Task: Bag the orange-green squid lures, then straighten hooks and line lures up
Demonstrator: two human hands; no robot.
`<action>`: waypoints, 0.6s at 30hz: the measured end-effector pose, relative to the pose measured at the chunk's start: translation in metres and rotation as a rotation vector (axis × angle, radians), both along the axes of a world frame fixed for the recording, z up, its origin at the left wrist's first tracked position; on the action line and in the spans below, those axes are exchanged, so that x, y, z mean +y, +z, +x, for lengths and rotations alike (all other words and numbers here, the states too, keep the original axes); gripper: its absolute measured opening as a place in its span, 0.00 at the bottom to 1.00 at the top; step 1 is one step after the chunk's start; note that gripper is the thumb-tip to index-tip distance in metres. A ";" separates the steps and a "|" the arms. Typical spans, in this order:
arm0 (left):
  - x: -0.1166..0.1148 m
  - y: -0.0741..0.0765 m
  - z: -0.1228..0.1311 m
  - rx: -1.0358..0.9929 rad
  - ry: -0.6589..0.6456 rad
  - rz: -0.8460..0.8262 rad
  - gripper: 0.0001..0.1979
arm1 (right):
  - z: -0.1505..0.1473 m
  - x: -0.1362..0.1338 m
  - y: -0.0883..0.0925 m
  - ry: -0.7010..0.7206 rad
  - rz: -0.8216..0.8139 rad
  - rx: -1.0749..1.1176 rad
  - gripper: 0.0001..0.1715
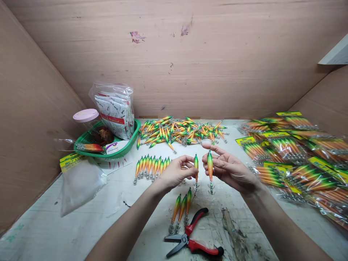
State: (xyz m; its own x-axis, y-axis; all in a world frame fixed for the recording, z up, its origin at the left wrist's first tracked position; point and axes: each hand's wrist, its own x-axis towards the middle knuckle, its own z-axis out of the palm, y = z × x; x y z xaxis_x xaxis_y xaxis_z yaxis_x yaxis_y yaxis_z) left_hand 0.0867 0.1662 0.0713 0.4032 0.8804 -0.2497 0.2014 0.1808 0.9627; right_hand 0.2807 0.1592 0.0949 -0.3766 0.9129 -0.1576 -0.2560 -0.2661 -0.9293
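My left hand (178,170) pinches a green, yellow and orange squid jig (196,168), held upright with its hook crown down. In my right hand (231,166) another squid jig (209,166) of the same colours hangs upright between thumb and fingers, its hooks at the bottom. The two jigs are side by side with a small gap. Just below my hands, three loose squid jigs (182,208) lie on the table. Closer to me are red and black pliers (187,239) with their jaws apart. Partly behind my left hand runs a neat row of jigs (148,166).
A jumbled pile of jigs (174,132) lies at the back. Packed bags of jigs (285,145) cover the right side. At left stand a green basket (119,155) with a bagged bundle (115,114) and a pink-lidded jar (86,115), and clear bags (81,183) with yellow headers.
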 end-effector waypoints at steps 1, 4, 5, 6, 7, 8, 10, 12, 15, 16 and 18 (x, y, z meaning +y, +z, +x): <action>0.003 -0.005 0.005 0.168 0.003 0.065 0.17 | 0.001 -0.003 -0.005 -0.010 -0.008 -0.026 0.31; 0.008 -0.022 0.022 0.505 0.040 0.201 0.23 | -0.002 -0.022 -0.027 -0.030 -0.073 -0.140 0.27; 0.009 -0.026 0.028 0.563 0.055 0.225 0.25 | -0.005 -0.030 -0.035 -0.034 -0.103 -0.175 0.26; 0.009 -0.030 0.034 0.631 0.063 0.251 0.27 | -0.007 -0.039 -0.043 -0.037 -0.135 -0.199 0.26; 0.008 -0.032 0.039 0.698 0.069 0.274 0.27 | -0.010 -0.046 -0.050 -0.038 -0.165 -0.213 0.26; 0.008 -0.034 0.042 0.759 0.074 0.297 0.26 | -0.012 -0.052 -0.057 -0.038 -0.191 -0.220 0.26; 0.012 -0.035 0.044 0.857 0.089 0.351 0.22 | -0.017 -0.060 -0.066 -0.055 -0.223 -0.237 0.27; 0.025 -0.033 0.036 0.930 0.120 0.426 0.17 | -0.020 -0.061 -0.075 -0.099 -0.228 -0.264 0.28; 0.056 -0.031 0.010 1.012 0.150 0.534 0.16 | -0.022 -0.059 -0.088 -0.154 -0.216 -0.323 0.28; 0.067 -0.031 0.000 1.029 0.142 0.562 0.15 | -0.022 -0.059 -0.092 -0.145 -0.211 -0.349 0.27; 0.088 -0.033 -0.018 1.033 0.100 0.610 0.10 | -0.020 -0.057 -0.096 -0.107 -0.180 -0.435 0.24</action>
